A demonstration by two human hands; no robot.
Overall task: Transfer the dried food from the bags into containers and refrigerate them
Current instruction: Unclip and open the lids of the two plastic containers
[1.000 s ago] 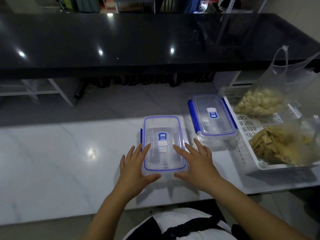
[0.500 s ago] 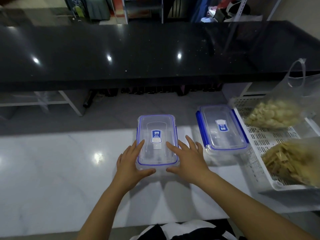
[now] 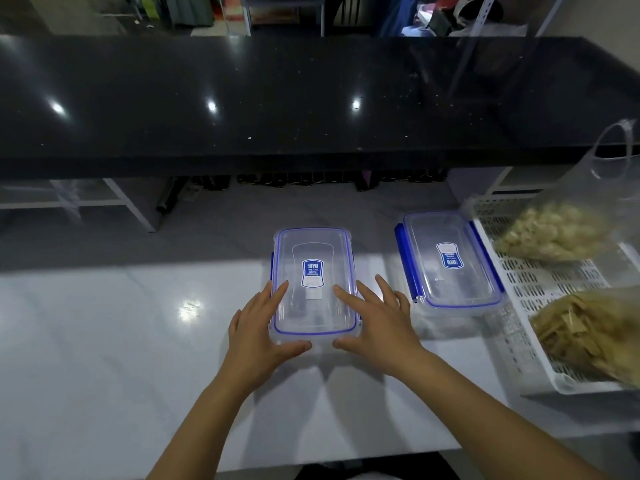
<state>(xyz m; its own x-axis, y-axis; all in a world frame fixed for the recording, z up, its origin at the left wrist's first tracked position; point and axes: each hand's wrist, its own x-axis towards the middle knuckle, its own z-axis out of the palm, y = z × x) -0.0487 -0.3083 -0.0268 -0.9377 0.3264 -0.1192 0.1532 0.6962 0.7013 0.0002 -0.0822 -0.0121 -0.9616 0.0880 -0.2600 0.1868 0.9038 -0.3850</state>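
Head view shows the left hand (image 3: 258,336) and right hand (image 3: 379,325) spread flat against the near clear lidded container (image 3: 314,285) on the white counter (image 3: 104,341), unclamped, so prying its lid could skid the light, empty-looking box.

A glossy white marble-patterned countertop (image 3: 104,358) carries a clear rectangular plastic container with a blue-rimmed lid (image 3: 313,282) near its middle. Well to the right stands a second clear lidded container with blue side clasps (image 3: 448,261). Just beside that one, at the right edge, rests a white perforated plastic basket (image 3: 526,306).
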